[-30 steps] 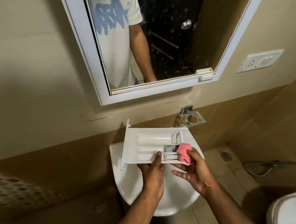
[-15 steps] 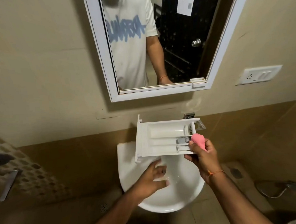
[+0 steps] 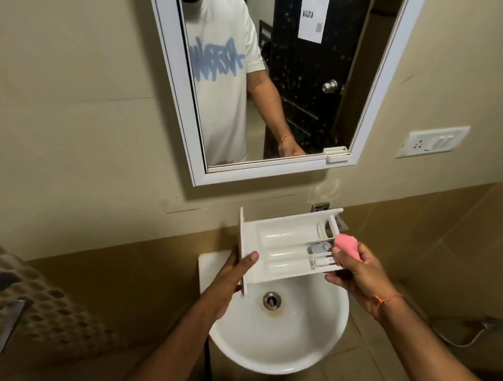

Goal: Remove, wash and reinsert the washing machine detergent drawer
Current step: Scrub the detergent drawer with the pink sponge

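Home bathroom: white wall-hung washbasin lower centre, white-framed mirror above on beige wall, tiled floor, wall switch plate at right.

White wall-mounted basin, round bowl, metal drain at centre w/ brownish stain around it. Nothing lying in bowl. Tiled floor below, bare.

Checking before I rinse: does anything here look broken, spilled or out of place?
Nothing looks broken or spilled. The detergent drawer is held level over the sink by the left hand and right hand, which also grips a pink sponge. Only brownish staining rings the drain.
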